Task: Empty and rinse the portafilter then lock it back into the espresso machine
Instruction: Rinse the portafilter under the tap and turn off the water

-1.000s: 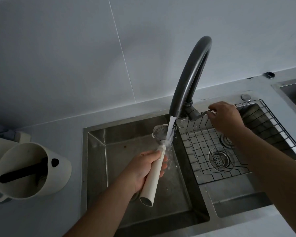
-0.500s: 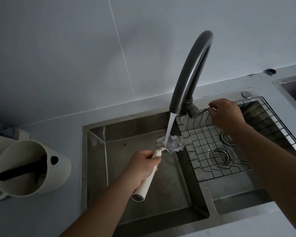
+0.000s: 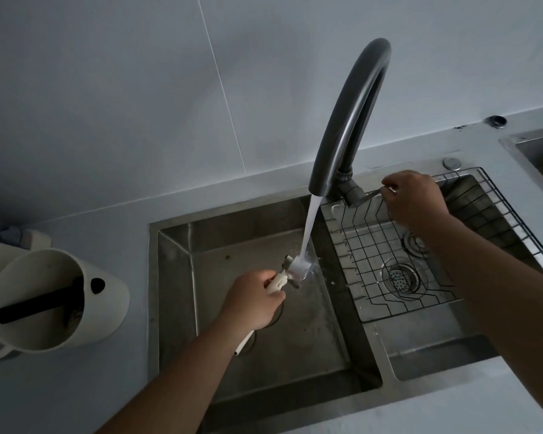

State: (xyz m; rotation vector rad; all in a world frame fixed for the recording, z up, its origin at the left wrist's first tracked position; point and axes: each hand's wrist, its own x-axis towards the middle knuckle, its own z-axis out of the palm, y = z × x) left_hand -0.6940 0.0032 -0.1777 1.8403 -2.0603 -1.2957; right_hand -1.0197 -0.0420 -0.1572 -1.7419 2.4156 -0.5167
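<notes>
- Portafilter (image 3: 290, 275): held over the left basin of the sink (image 3: 176, 277), its metal head directly under the running water, its white handle pointing down and back toward the person.
- Left hand (image 3: 253, 300): clenched round the upper part of the white handle; the lower end of the handle shows below the hand.
- Water stream (image 3: 309, 227): falls from the spout of the dark curved faucet (image 3: 351, 114) and strikes the portafilter head, with spray visible around it.
- Right hand (image 3: 416, 198): fingers closed on the faucet lever (image 3: 369, 194), which juts to the right from the faucet base.
- Wire rack (image 3: 389, 261): sits in the right basin, beneath the right forearm; a round drain strainer (image 3: 400, 278) shows through its grid.
- Left basin: stainless steel, wet, with small dark specks on the floor near the back wall.
- Desk (image 3: 107, 233): pale surface surrounding the sink, backed by a pale tiled wall (image 3: 138, 104).
- White container (image 3: 57, 299): stands on the desk at far left, well apart from the sink, with a black bar across its open mouth.
- Round metal fitting (image 3: 452, 163): set in the desk behind the right basin; a second small fitting (image 3: 497, 121) lies farther back right.
- Contents of the portafilter basket: cannot be told, hidden by water.
</notes>
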